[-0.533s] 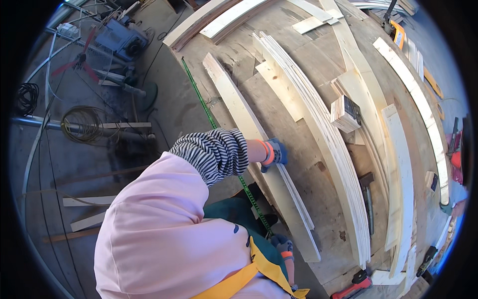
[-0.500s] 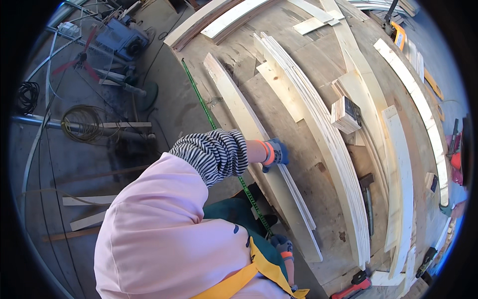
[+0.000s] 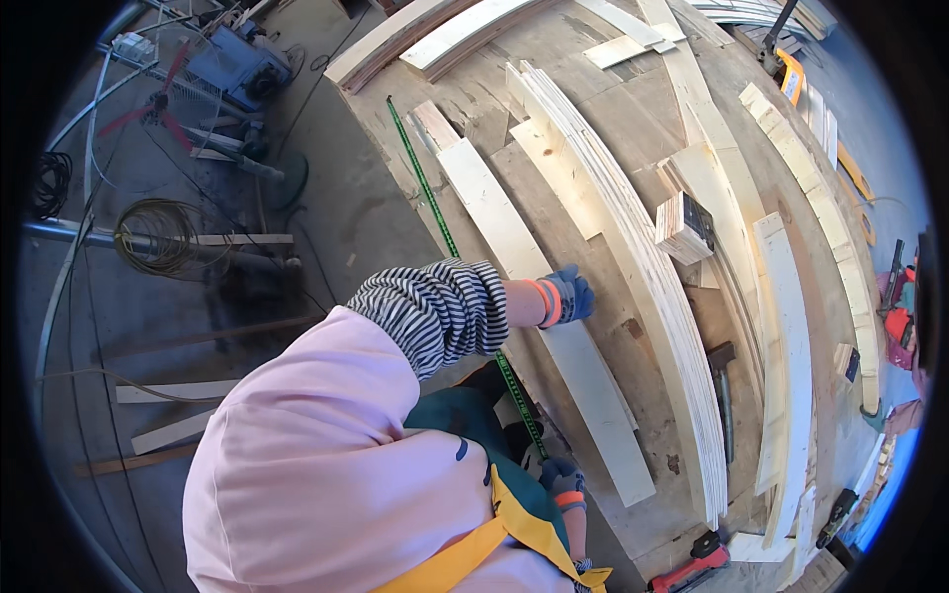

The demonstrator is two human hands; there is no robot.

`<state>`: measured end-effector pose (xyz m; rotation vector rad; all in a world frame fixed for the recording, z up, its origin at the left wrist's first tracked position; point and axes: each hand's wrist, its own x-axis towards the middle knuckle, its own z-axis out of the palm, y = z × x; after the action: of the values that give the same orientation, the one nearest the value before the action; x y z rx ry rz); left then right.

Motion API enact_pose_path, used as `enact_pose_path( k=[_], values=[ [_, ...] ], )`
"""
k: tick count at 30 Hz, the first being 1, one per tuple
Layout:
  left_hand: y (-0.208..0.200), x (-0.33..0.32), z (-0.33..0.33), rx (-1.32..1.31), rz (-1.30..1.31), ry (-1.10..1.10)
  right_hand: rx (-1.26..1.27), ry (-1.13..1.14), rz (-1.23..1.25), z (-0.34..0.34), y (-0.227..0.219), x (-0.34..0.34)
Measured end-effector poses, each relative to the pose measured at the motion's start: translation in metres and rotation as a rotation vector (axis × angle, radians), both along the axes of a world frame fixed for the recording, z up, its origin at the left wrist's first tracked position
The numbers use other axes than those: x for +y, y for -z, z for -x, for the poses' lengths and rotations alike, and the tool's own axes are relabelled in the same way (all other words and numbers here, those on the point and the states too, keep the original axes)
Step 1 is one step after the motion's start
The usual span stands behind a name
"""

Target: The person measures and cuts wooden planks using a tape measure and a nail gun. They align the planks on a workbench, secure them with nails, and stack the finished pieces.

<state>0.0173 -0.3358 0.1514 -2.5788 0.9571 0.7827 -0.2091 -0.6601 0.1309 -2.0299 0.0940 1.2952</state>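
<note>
A pale, flat wooden board (image 3: pixel 494 212) lies slantwise along the near side of the worktable. It partly covers another wood strip (image 3: pixel 432 121), whose far end shows beyond it. My left hand (image 3: pixel 568 295), in a grey-blue glove with an orange cuff, is closed over the board's middle, its fingers at the far edge. Lower down, close to my body, my right hand (image 3: pixel 561 478) wears a matching glove and is closed at the near end of a green tape measure (image 3: pixel 425 188). The tape's blade runs out beside the board, passing under my left forearm; its case is hidden.
Curved stacked plywood strips (image 3: pixel 633 232) lie on the worktable (image 3: pixel 618 296) beyond the board. A wood block (image 3: pixel 682 229), a hammer (image 3: pixel 724 390) and a red-and-black tool (image 3: pixel 689 565) are farther right. On the floor at left are a fan (image 3: pixel 158 104) and coiled cable (image 3: pixel 153 240).
My left hand has moved slightly right; the board under it has shifted and turned flatter, baring the lower strip's far end. The tape's far end has swung right, onto the table.
</note>
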Motion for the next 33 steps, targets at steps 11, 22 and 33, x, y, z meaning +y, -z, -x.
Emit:
enact_pose_path(
  k=[11,22,33],
  values=[
    [0.035,-0.016,0.025,-0.082,0.145,0.011,-0.059,-0.015,0.078,-0.026,-0.01,-0.028],
    [0.009,-0.01,0.014,-0.029,0.222,0.047,-0.029,0.206,-0.128,0.029,0.057,-0.079],
    [-0.018,-0.03,0.022,0.107,-0.093,-0.057,0.027,0.056,0.305,-0.042,-0.049,-0.084]
  ],
)
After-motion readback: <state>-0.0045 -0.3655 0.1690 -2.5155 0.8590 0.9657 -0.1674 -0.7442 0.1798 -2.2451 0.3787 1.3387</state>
